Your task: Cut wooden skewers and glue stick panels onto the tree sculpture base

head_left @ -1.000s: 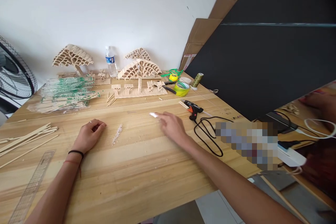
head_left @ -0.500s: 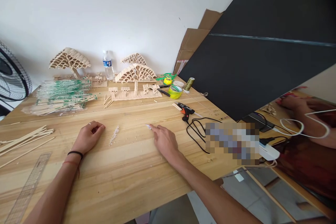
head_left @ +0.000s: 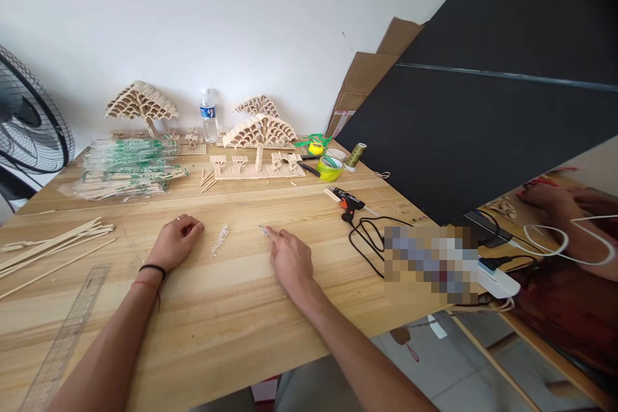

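Note:
My left hand (head_left: 174, 242) rests on the wooden table (head_left: 232, 315) in a loose fist, with nothing visible in it. My right hand (head_left: 288, 259) lies further right, its fingertips pinched on a small pale piece (head_left: 263, 229) that touches the tabletop. Between the hands sits a little clump of clear stringy scraps (head_left: 219, 241). A black and orange glue gun (head_left: 348, 201) lies to the right of my right hand, its black cord (head_left: 367, 241) looping toward the table edge.
Stick models (head_left: 258, 135), a water bottle (head_left: 208, 116), yellow-green tape (head_left: 331, 167), a thread spool (head_left: 356, 154) and wrapped stick bundles (head_left: 128, 168) stand at the back. Loose sticks (head_left: 53, 246) and a ruler (head_left: 62, 335) lie left. A fan (head_left: 29, 122) stands far left, a black board (head_left: 483, 122) right. Another person's hand (head_left: 550, 198) works far right.
My right hand has drawn back to the left and come down, bringing the small pale piece onto the table closer to my left hand. The left hand has stayed put.

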A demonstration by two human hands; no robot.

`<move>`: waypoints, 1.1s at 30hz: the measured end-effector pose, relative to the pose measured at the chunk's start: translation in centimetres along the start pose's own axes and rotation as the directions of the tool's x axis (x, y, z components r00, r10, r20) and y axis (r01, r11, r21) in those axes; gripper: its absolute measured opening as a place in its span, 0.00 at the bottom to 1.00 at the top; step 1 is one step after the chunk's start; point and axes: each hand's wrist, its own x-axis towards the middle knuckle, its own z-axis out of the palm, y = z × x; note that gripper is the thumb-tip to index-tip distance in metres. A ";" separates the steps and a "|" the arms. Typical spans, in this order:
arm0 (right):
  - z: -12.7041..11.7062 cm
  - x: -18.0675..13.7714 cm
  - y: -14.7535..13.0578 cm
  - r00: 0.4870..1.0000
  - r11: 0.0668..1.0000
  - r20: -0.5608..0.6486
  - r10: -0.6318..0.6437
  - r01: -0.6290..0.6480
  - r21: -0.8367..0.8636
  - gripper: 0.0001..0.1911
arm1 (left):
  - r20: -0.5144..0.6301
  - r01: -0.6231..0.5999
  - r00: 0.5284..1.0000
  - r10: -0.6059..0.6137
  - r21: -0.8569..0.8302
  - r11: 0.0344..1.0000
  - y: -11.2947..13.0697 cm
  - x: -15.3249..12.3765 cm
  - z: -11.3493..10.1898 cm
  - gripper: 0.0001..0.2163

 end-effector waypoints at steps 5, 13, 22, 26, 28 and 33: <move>-1.3 1.4 3.3 0.981 0.983 -0.075 0.180 -0.182 -0.014 0.26 | 0.020 0.005 1.000 -0.005 0.006 1.000 0.0 0.0 0.0 0.19; 0.0 0.1 -0.6 1.000 1.000 -0.002 0.006 -0.006 -0.001 0.27 | 0.016 -0.012 1.000 0.012 0.015 1.000 0.0 0.0 0.1 0.19; 0.0 0.8 -1.2 0.997 0.998 -0.035 0.066 -0.066 0.002 0.26 | 0.012 -0.005 1.000 0.005 0.025 1.000 0.0 0.1 0.4 0.17; 0.3 -0.6 -3.2 0.994 0.994 0.008 -0.109 0.109 0.016 0.26 | 0.005 -0.017 1.000 0.016 0.031 0.999 0.2 -0.1 0.4 0.16; -0.1 -0.2 -2.6 0.995 0.994 0.006 -0.104 0.104 0.021 0.27 | 0.002 -0.021 1.000 0.021 0.026 0.999 0.2 -0.2 0.4 0.16; -0.3 1.1 -1.1 0.999 0.999 -0.013 0.051 -0.052 -0.013 0.27 | -0.001 -0.026 1.000 0.026 0.023 0.999 -0.1 -0.1 0.5 0.16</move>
